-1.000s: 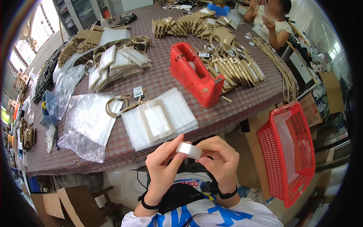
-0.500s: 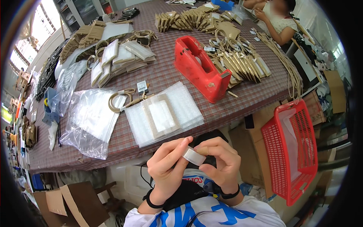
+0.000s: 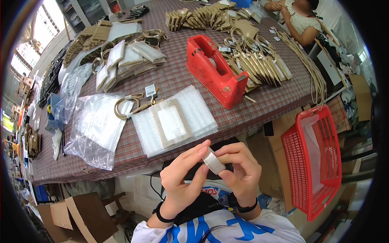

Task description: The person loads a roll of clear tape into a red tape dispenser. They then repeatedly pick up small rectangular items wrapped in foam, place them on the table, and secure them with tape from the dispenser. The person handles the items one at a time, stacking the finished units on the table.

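A small roll of clear tape (image 3: 214, 162) is pinched between my two hands over the table's front edge. My left hand (image 3: 183, 171) has its fingertips on the roll's left side. From the right, the thumb and fingers of my right hand (image 3: 241, 170) grip it. On the table just beyond lies a tan card holder (image 3: 183, 124) with a clear window, on a stack of white foam sheets (image 3: 202, 109). Its coiled tan cord (image 3: 121, 108) and a white tag (image 3: 150, 90) rest at its far left. Behind my hands stands a red tape dispenser (image 3: 216, 75).
Clear plastic bags (image 3: 95, 129) lie left of the foam sheets. Wrapped holders (image 3: 131, 58) are piled farther back, with rows of tan holders (image 3: 259, 67) at far right. A red basket (image 3: 289, 150) stands right of the table; a cardboard box (image 3: 87, 216) sits lower left. Another person (image 3: 302, 28) sits far right.
The tape roll has tilted more upright and shifted slightly right and away from me. My fingers have changed position around it. The things on the table have not moved.
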### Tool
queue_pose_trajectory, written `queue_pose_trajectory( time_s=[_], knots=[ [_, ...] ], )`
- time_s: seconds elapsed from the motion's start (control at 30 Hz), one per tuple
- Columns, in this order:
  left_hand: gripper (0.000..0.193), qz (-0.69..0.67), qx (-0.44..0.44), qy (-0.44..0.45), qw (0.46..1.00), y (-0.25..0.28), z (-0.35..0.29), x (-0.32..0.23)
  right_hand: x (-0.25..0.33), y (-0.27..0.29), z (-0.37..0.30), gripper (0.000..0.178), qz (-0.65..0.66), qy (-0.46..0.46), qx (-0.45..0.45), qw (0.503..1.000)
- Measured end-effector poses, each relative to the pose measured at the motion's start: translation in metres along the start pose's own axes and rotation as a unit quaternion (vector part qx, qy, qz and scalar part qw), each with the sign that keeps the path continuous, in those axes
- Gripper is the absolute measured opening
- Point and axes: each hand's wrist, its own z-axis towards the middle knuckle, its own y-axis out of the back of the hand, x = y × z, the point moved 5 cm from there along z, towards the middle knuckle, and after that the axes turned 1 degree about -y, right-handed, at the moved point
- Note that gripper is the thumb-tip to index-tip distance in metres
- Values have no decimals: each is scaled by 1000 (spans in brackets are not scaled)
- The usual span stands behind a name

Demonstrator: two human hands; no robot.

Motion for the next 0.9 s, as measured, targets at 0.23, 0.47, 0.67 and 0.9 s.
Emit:
queue_pose_trajectory(
  time_s=[0.23, 0.47, 0.67, 0.9],
  knots=[
    [17, -82, -35, 135, 987, -1, -11, 8, 10, -2, 3, 37, -53, 35, 12, 998],
    [30, 13, -36, -34, 999, 2, 0, -1, 9, 3, 3, 34, -103, 68, 8, 992],
    [33, 51, 11, -119, 991, 6, 4, -10, 9, 5, 2, 29, -124, 58, 24, 990],
    [25, -27, 66, -64, 995, 9, 7, 2, 8, 4, 5, 26, -106, 24, 40, 993]
  ],
)
